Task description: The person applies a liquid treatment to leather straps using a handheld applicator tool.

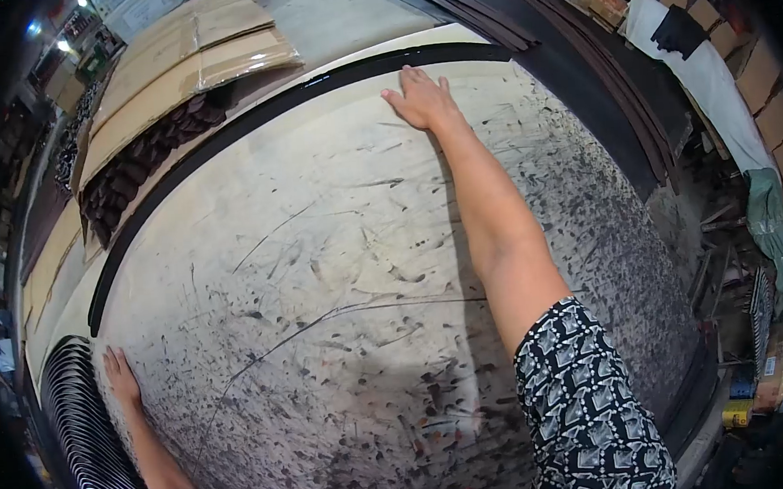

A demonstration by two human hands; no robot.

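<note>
Head view. Reaches right hand far across board, palm down, fingers spread, gripping nothing, fingertips touching strip. Presses left hand flat and empty on near-left edge, well apart from the other, just beside stack of black ribbed pieces.

Risks, probably: could nudge strip out of line with only fingertips on one spot of so long a piece; could drag sleeve over stained surface on such a stretch.

Strip: black, narrow, long, glossy in places, lying along far edge of board in one sweep from left side to top right, below cardboard.
</note>
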